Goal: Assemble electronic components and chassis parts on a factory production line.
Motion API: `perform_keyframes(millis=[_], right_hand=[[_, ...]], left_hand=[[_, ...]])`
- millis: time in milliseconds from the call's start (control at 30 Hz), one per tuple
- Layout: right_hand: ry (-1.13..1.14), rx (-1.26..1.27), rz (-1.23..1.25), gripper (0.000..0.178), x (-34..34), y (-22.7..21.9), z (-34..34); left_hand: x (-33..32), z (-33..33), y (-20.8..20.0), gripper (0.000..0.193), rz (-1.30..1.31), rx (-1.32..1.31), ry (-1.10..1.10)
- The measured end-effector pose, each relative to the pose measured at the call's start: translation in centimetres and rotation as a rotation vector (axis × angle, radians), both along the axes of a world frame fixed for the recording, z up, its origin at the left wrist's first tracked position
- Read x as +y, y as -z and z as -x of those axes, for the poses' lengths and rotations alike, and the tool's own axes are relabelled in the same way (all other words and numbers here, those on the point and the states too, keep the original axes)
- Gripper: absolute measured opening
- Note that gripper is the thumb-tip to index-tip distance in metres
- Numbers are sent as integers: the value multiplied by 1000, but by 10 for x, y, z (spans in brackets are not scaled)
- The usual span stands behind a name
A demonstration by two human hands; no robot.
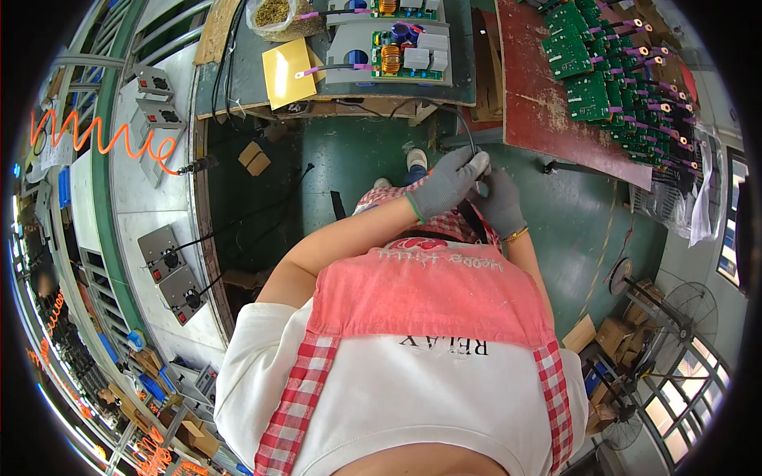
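Note:
My left hand (pixel 451 186), in a grey glove, is closed around a dark cable (pixel 467 127) that runs down from the front edge of the grey bench. Close against it is my right hand (pixel 500 205), also gloved in grey, its fingers curled in; what they hold is hidden. Both hands are in front of my waist, below the bench. Between and under them a black strap-like piece (pixel 471 220) shows against my red checked apron. On the bench lie a green circuit board (pixel 409 55) with coils and capacitors, and a yellow sheet (pixel 289 74).
An open bag of small brass-coloured parts (pixel 274 16) sits on the bench's far side. At the right, a red-topped table (pixel 540 103) carries several green boards (pixel 587 95) with purple-ended leads. Grey metal boxes (pixel 163 270) and an orange coiled hose (pixel 119 139) are left. Cables trail near the floor.

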State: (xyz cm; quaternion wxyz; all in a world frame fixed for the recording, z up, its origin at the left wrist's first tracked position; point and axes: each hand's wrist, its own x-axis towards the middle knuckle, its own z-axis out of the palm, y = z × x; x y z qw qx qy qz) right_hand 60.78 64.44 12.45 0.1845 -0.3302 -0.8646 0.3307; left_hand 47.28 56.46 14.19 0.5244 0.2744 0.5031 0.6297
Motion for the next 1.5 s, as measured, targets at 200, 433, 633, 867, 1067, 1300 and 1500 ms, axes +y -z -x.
perform_keyframes(millis=[200, 433, 633, 867, 1067, 1300, 1500], right_hand=[[-323, -142, 162, 23, 8, 25, -19], [25, -2, 20, 19, 13, 15, -16], [99, 54, -114, 23, 4, 8, -14], [-46, -47, -343, 19, 4, 14, -5], [28, -84, -506, 17, 2, 12, -17], [232, 53, -90, 19, 4, 38, -45], [-42, -223, 40, 25, 12, 58, -67]], left_hand=[[-6, 11, -4, 28, -28, -215, 134], [-6, 33, 0, 26, 29, -276, -69], [6, 22, 32, 20, 175, -710, -94], [20, -3, 18, 36, 409, -223, 182], [33, -24, 35, 40, 293, 211, 114], [36, -23, 14, 32, 148, -181, 247], [39, -12, 31, 28, -18, -288, 316]])
